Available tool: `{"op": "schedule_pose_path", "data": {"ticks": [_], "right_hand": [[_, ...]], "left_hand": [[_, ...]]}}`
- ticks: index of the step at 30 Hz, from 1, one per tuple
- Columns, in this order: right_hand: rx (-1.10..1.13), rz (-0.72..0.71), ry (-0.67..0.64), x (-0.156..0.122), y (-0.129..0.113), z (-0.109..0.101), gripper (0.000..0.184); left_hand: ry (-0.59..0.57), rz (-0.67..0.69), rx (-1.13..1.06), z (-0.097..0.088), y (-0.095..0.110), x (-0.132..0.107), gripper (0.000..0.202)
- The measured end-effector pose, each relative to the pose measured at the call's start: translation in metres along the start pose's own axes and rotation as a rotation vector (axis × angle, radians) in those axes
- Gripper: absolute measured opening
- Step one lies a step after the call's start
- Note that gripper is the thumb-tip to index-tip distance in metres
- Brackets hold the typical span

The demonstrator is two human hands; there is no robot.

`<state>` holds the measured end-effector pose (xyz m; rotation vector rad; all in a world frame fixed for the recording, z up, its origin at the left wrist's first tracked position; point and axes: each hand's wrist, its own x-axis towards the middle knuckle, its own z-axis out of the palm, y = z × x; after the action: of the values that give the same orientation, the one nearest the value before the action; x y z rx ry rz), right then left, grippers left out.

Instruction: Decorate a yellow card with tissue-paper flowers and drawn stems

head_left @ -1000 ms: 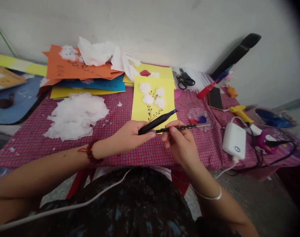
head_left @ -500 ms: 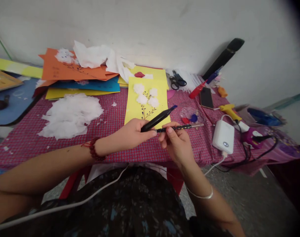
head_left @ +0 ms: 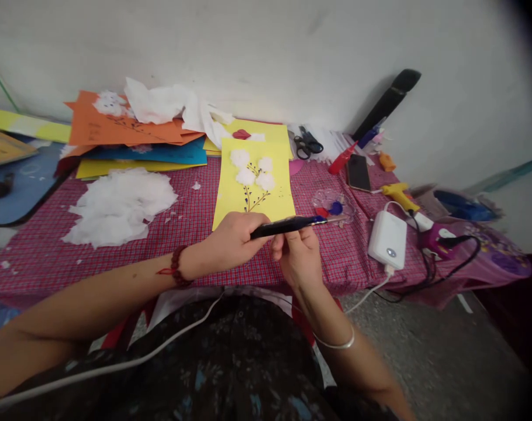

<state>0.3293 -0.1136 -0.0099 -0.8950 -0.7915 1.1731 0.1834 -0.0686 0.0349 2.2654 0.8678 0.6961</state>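
Left hand: gripping blue-tipped black tool
Right hand: apparently pinching slim paintbrush, mostly hidden
Yellow card: lying behind hands, already bearing four white blossoms, painted stems
Remaining: not showing clearly

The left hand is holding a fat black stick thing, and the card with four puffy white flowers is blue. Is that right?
Not quite: the card with four puffy white flowers is yellow, not blue, as the head view shows. The left hand is indeed holding the fat black stick.
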Motion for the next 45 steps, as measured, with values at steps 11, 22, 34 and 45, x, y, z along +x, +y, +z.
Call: {"op": "schedule_pose_path", "data": {"ticks": [11,22,34,45], "right_hand": [[-0.062,-0.033,0.060,0.016,0.010,-0.015,0.035],[0.035,0.067,-0.092,0.010,-0.004,-0.025,0.031],[0.031,-0.146,0.303,0.004,0.007,-0.015,0.037],[0.001,-0.079,-0.015,0.010,0.001,-0.028,0.032]], "left_hand": [[-0.289,-0.414,-0.586,0.008,-0.015,0.017,0.033],[-0.409,-0.658,-1.105,0.018,-0.012,0.017,0.018],[0.061,-0.020,0.009,0.035,0.006,0.005,0.019],[-0.136,-0.417,-0.566,0.026,0.010,0.014,0.026]]}}
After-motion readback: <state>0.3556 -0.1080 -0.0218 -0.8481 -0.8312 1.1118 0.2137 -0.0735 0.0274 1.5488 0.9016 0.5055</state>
